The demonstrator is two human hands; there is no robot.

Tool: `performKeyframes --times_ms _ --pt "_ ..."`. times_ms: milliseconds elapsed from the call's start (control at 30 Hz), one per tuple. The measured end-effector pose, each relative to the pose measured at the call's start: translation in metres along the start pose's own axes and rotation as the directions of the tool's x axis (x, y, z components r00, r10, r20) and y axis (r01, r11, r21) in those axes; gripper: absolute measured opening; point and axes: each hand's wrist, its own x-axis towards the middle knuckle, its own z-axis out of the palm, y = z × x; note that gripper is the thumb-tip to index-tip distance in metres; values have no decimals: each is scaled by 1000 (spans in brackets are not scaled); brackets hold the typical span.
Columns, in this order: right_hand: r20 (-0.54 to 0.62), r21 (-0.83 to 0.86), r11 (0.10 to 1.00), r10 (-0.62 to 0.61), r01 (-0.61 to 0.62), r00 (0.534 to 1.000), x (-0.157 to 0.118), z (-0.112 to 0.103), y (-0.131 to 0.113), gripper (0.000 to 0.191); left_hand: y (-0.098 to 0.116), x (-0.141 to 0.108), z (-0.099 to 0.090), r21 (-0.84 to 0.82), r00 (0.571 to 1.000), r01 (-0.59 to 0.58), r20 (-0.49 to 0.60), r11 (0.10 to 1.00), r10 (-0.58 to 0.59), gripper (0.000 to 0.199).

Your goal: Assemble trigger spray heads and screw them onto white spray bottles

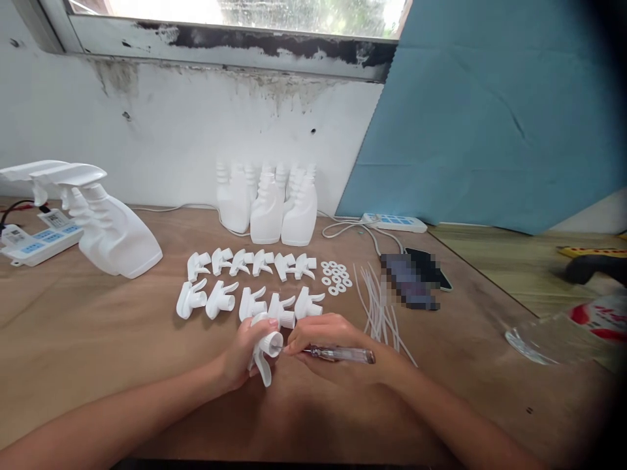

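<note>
A white trigger spray head [265, 375] is gripped in my left hand [241, 352], its round collar facing right and its lever pointing down. My right hand [323, 334] is closed around a screwdriver [343, 354] with a clear handle. The screwdriver's thin tip reaches the collar opening; how deep it goes I cannot make out. Just beyond my hands, several more white trigger heads [221, 299] lie in two rows. Small white ring gaskets [336, 279] are grouped to their right, and thin white tubes [378, 307] lie loosely beside my right hand.
White bottles [267, 209] stand against the wall. At left, assembled spray bottles [120, 228] stand by a power strip [42, 245]. Another power strip [394, 222], a dark phone-like device [431, 264], a blurred-out object [409, 281] and a clear plastic bottle [563, 333] are at right.
</note>
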Motion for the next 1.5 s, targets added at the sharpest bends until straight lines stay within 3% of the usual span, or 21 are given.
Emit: performKeyframes --times_ms 133,333,467,600,700,767,833,933,1033,1167,1333,1433,1500 --pt "7 -86 995 -40 41 999 0 5 6 28 -1 1 0 10 999 5 -36 1000 -5 41" --pt "-223 -92 981 -187 170 957 -4 33 17 21 2 1 2 -103 999 -2 -52 995 -3 40" --pt "-331 40 990 -116 137 936 -6 43 21 17 2 0 2 -145 999 28 -31 989 -33 39" --pt "-358 179 978 -34 104 933 -4 50 23 16 3 1 3 -237 997 74 -16 969 -80 38" --pt "-388 -24 977 -205 213 899 -2 55 27 23 3 2 3 -294 999 41 -18 955 -49 38" --pt "-378 -274 919 -375 285 846 -1 56 30 27 3 2 2 -310 999 28 -21 950 -36 39" --pt "-347 -482 831 -471 277 811 0 54 31 26 2 2 2 -326 998 48 -25 944 -60 40" --pt "-239 -638 726 -505 258 829 1 49 29 16 0 2 2 -386 993 85 -43 919 -110 36" --pt "-106 -715 624 -543 315 833 1 46 26 14 -2 3 2 -444 987 98 -70 891 -143 32" --pt "-100 -753 580 -566 310 818 0 43 23 16 -3 5 3 -423 988 103 -65 900 -143 34" --pt "-303 -708 685 -516 173 801 -8 21 36 26 0 3 4 -241 999 50 30 969 -44 43" --pt "-546 -574 810 -264 -125 795 -17 -7 50 19 4 0 6 -146 997 52 64 988 -43 46" --pt "-618 -451 835 -37 -316 785 -24 -26 58 17 5 -2 6 -111 995 47 89 993 -37 46"
